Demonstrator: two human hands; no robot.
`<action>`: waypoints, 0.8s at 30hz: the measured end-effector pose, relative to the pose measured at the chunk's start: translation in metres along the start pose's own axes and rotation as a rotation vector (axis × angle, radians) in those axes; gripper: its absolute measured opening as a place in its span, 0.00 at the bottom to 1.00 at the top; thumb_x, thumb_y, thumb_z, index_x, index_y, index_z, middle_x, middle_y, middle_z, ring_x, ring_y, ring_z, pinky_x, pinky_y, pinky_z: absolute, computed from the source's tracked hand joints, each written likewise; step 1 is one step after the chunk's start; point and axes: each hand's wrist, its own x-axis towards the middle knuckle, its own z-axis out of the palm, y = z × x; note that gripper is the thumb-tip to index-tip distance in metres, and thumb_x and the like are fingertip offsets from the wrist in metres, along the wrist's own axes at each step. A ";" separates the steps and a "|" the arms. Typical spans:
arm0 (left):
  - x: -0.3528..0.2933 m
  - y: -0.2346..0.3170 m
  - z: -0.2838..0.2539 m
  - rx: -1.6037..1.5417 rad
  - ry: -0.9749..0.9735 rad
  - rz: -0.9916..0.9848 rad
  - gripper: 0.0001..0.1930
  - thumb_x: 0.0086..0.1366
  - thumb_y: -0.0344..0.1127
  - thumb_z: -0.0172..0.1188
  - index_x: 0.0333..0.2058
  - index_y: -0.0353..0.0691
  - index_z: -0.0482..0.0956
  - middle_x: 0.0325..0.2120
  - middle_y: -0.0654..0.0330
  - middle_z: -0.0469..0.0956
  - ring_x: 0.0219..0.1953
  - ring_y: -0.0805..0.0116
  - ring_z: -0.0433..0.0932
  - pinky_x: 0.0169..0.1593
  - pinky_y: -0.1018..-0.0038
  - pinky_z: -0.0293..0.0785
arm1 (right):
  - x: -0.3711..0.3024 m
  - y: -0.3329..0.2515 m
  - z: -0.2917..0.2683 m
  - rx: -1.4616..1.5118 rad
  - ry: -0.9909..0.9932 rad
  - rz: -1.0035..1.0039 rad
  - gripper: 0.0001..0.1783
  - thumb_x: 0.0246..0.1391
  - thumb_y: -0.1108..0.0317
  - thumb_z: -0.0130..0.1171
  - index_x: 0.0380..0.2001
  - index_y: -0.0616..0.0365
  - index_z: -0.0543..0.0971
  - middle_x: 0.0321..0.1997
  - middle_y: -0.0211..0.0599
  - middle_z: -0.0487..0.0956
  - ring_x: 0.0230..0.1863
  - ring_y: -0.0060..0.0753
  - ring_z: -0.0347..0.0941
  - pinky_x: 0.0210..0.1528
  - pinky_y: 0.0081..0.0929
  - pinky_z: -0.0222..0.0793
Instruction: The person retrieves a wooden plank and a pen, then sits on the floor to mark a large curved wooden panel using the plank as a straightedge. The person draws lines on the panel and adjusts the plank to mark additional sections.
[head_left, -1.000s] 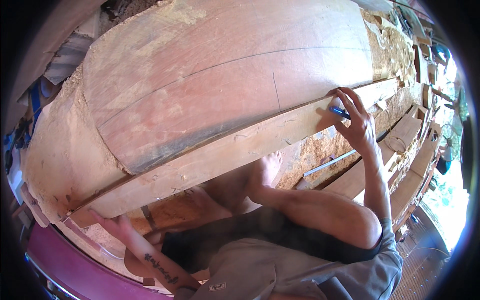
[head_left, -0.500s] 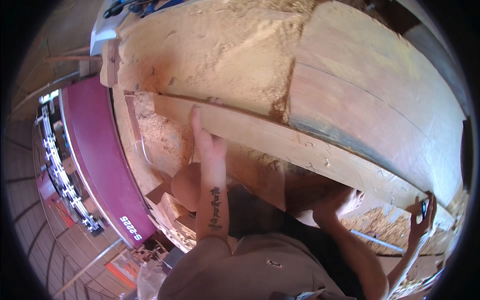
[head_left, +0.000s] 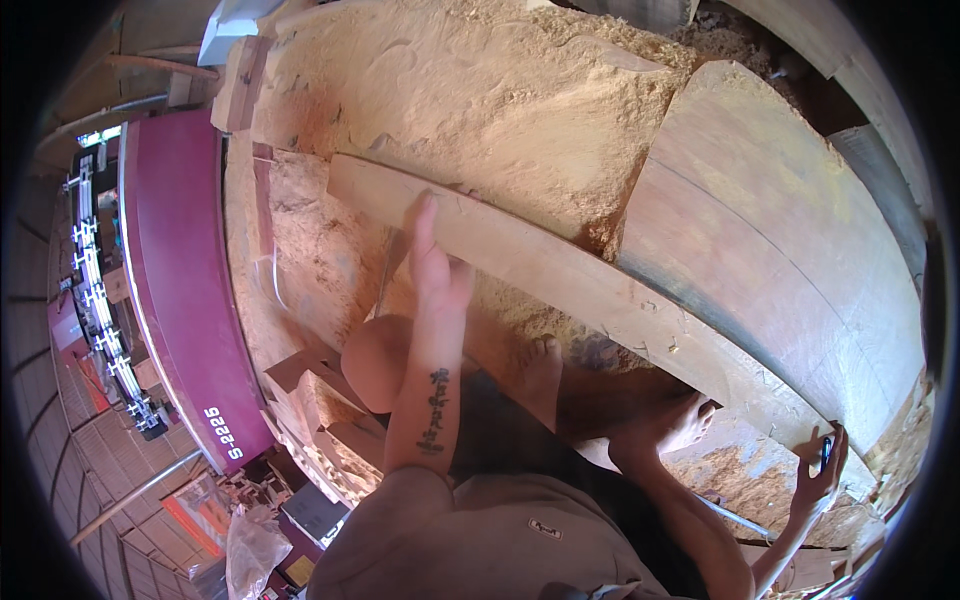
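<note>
A long, pale wooden plank (head_left: 565, 262) runs slantwise from upper left to lower right, its broad face turned toward me. Small bent nails or staples stick out of its right half. My left hand (head_left: 440, 275) is closed on the plank near its left end, thumb lying on the near face and fingers hidden behind. Close to the right end, my right hand (head_left: 820, 475) grips the same plank. A slim dark object with a bluish shine (head_left: 826, 454) shows at the right-hand fingers; its kind is unclear.
Sawdust (head_left: 480, 120) covers the work surface beyond the plank. A wide wooden panel (head_left: 760, 220) lies at right. A maroon machine panel (head_left: 180, 280) stands at left, with a clear plastic bag (head_left: 255, 545) below it. My bare feet (head_left: 680, 425) are under the plank.
The view has shifted, so the surroundings sit differently in the picture. Both hands keep their hold on the plank, whose left end now appears slightly higher and farther right.
</note>
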 end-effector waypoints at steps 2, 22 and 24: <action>0.000 -0.001 -0.001 0.020 0.007 -0.005 0.17 0.68 0.42 0.55 0.51 0.40 0.71 0.42 0.57 0.78 0.46 0.63 0.77 0.53 0.64 0.73 | 0.000 0.002 0.000 0.010 0.001 -0.011 0.38 0.47 0.80 0.60 0.64 0.57 0.65 0.65 0.51 0.67 0.65 0.52 0.64 0.63 0.41 0.63; 0.005 0.021 -0.007 0.185 0.132 0.005 0.27 0.66 0.48 0.56 0.58 0.36 0.70 0.56 0.54 0.72 0.61 0.59 0.67 0.66 0.57 0.58 | 0.015 -0.044 -0.007 -0.065 0.052 0.128 0.39 0.38 0.77 0.64 0.59 0.52 0.71 0.63 0.41 0.71 0.54 0.45 0.76 0.47 0.34 0.79; 0.006 0.022 -0.004 0.174 0.125 -0.001 0.27 0.66 0.46 0.57 0.58 0.36 0.69 0.57 0.54 0.72 0.61 0.59 0.67 0.66 0.58 0.58 | 0.011 -0.042 -0.006 -0.054 0.073 0.124 0.38 0.38 0.78 0.64 0.59 0.53 0.70 0.63 0.40 0.71 0.52 0.46 0.77 0.47 0.34 0.79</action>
